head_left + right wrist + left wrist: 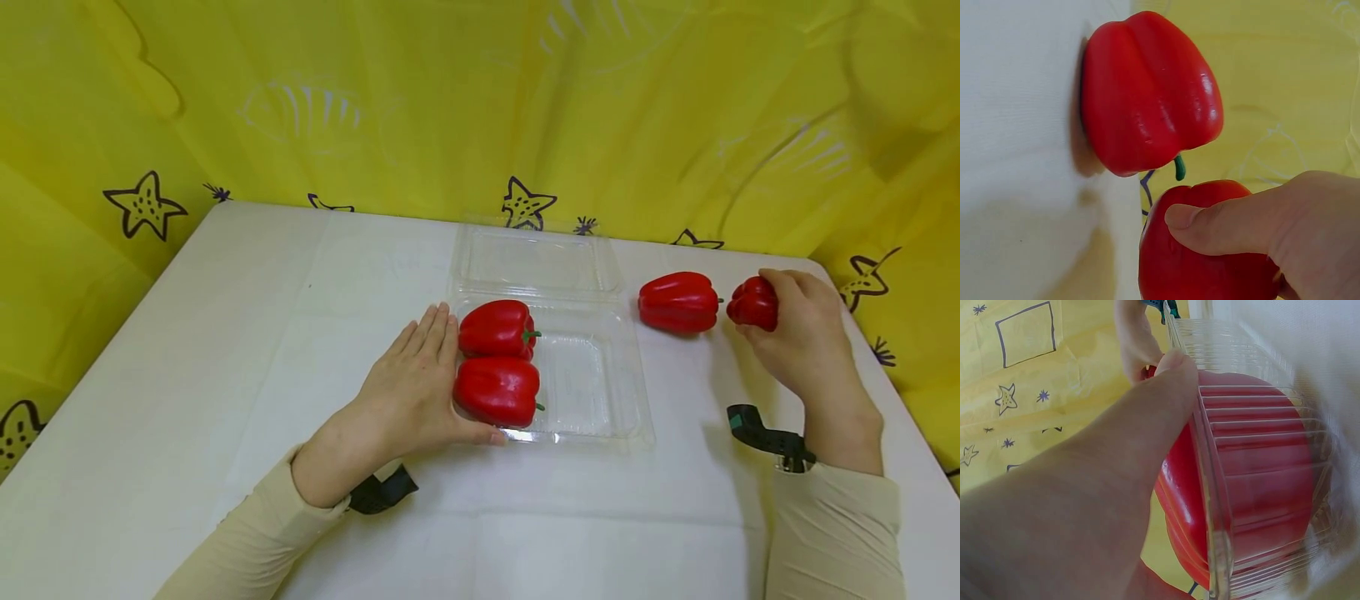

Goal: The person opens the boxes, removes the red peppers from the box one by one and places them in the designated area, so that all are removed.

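On the table lies a clear plastic clamshell box with its lid folded back. Two red bell peppers sit side by side in the box's left half, a rear one and a front one. My left hand rests along the box's left side, fingers straight, its thumb on the front rim. At the right, my right hand grips another red bell pepper, thumb across its side. Just left of it, a further red bell pepper lies on the table, its green stem towards the held one.
A white cover lies over the table. Behind it and at both sides hangs a yellow curtain with starfish and fish drawings. Each wrist carries a black camera mount, the left one near the table's front and the right one above the table.
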### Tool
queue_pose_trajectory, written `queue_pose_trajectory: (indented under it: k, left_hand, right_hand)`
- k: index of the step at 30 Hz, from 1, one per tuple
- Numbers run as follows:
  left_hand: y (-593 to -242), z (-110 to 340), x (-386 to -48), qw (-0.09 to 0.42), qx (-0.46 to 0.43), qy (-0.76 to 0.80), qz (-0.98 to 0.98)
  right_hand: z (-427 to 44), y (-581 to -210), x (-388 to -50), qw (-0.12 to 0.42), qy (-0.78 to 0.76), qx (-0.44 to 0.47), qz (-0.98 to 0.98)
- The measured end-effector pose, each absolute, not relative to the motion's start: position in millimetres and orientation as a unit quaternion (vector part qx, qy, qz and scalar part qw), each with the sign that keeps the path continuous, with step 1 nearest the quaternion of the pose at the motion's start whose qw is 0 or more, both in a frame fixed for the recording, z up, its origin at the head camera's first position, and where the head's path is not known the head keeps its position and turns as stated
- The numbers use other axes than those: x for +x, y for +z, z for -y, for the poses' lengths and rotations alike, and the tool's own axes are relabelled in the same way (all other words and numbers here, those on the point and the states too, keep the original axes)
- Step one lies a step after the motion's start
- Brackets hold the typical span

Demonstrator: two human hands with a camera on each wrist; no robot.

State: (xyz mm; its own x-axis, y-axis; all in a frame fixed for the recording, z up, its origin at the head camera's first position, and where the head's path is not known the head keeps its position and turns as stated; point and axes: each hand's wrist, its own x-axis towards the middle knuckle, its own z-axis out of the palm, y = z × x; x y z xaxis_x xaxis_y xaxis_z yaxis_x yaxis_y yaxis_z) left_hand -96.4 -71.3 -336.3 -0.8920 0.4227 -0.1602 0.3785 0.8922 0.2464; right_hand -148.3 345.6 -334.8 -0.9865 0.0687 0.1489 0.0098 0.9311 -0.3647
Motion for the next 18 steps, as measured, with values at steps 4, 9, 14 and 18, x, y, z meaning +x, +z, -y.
queue_pose_trajectory:
  k: [4,9,14,18]
  left_hand:
    - [-337,71,-96,0.105,0.208,0.103,-0.967]
    - [-337,71,-96,0.104,0.207,0.103,-0.967]
    - [-337,71,-96,0.104,0.207,0.103,-0.967]
    - [-337,71,-96,0.103,0.209,0.103,-0.967]
  right_hand:
    - [-348,-340,-150,0.073,0.186,-0.009,0.980]
    - [-350,-344,-153,0.058,0.184,-0.006,0.981]
    - [-352,-347,-155,0.037,0.185,-0.008,0.982]
    - [-352,-350,-156,0.034,0.184,-0.003,0.982]
